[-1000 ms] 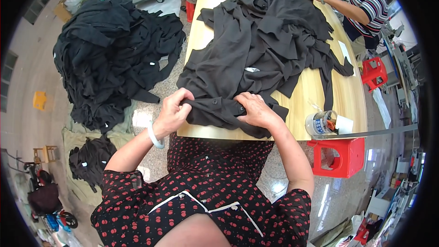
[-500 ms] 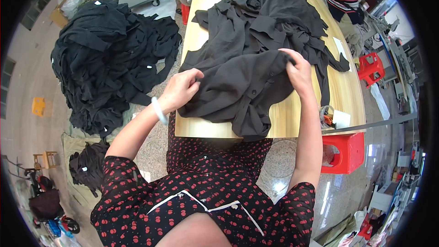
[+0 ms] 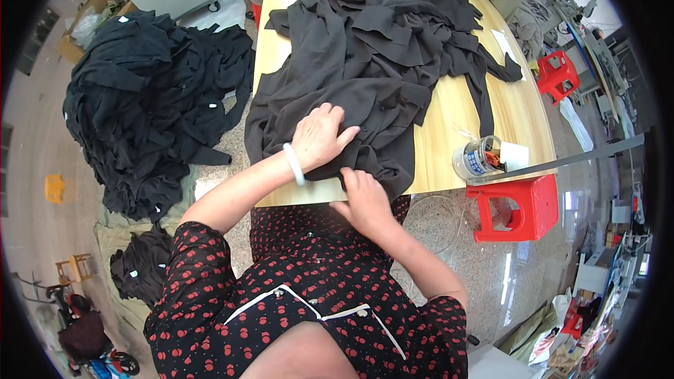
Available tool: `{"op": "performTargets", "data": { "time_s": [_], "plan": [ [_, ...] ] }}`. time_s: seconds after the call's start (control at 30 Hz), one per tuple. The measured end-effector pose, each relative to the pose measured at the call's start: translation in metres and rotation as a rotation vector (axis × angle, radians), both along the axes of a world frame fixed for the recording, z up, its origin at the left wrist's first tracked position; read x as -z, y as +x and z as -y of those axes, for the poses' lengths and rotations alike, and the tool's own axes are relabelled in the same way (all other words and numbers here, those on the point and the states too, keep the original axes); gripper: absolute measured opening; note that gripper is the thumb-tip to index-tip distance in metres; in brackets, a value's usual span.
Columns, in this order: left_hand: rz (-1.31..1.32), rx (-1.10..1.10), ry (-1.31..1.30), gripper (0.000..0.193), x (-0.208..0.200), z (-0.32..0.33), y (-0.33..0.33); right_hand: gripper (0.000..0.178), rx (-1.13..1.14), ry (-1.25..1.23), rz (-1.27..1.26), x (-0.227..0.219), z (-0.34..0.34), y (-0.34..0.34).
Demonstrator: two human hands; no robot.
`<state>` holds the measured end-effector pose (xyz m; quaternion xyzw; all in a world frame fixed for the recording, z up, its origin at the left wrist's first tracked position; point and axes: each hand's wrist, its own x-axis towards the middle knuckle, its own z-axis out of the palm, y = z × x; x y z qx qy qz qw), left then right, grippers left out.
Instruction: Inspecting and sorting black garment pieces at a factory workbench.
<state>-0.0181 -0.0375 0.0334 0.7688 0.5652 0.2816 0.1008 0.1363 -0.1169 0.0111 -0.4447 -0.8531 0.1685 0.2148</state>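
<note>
L hand (image 3: 320, 137) palm-down on blk garment (image 3: 382, 114), R hand (image 3: 367, 201) @ edge.

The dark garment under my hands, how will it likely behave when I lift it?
The dark garment will probably be floppy, since it lies in soft creases. It seems unlikely to roll, being spread loosely over the table. Lifting might drag along the dark cloth heap, as the two run together.

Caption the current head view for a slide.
Left hand on dark garments heaped across a pale table, right hand at their near edge, another dark pile on the left.
</note>
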Motion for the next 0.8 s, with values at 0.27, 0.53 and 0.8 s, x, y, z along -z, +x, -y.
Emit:
{"op": "performTargets", "data": {
  "time_s": [0.27,0.53,0.8],
  "plan": [
    [-0.244,0.109,-0.046,0.021,0.026,0.036,-0.047,0.034,-0.008,-0.449,-0.252,-0.004,-0.018,0.023],
    [-0.160,0.165,-0.318,0.029,-0.017,0.018,-0.073,0.026,0.275,-0.062,0.152,-0.047,-0.093,0.073],
    [-0.118,0.050,-0.055,0.033,-0.006,-0.015,0.004,0.018,-0.088,-0.047,-0.065,-0.011,-0.090,0.035]
  ]
}}
